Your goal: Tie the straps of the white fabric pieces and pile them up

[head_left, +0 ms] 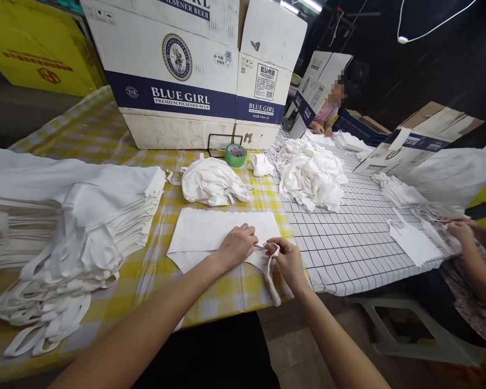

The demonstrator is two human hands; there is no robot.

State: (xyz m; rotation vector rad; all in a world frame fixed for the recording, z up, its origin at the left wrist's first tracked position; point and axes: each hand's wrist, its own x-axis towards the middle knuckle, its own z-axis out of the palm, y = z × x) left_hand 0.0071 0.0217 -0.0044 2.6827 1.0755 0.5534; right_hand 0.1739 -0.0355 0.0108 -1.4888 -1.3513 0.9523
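A flat white fabric piece (pixel 210 229) with curved lower edges lies in front of me on the yellow checked cloth. My left hand (pixel 237 246) rests on its right half, fingers curled and pinching at the fabric's lower edge. Just to the right, my right hand (pixel 287 260) has thumb and fingers closed around a narrow white strap (pixel 272 281), whose loop hangs down toward the table edge. The two hands' fingertips almost meet. Exactly where the strap joins the fabric is hidden by my fingers.
To the left lies a thick stack of white fabric pieces (pixel 117 216) with dangling straps. Beyond are a bundled white cloth (pixel 210 181), green tape (pixel 235 155) and a large beer carton (pixel 178 102). A white heap (pixel 311 173) sits right. Two people work nearby, one at right (pixel 464 232).
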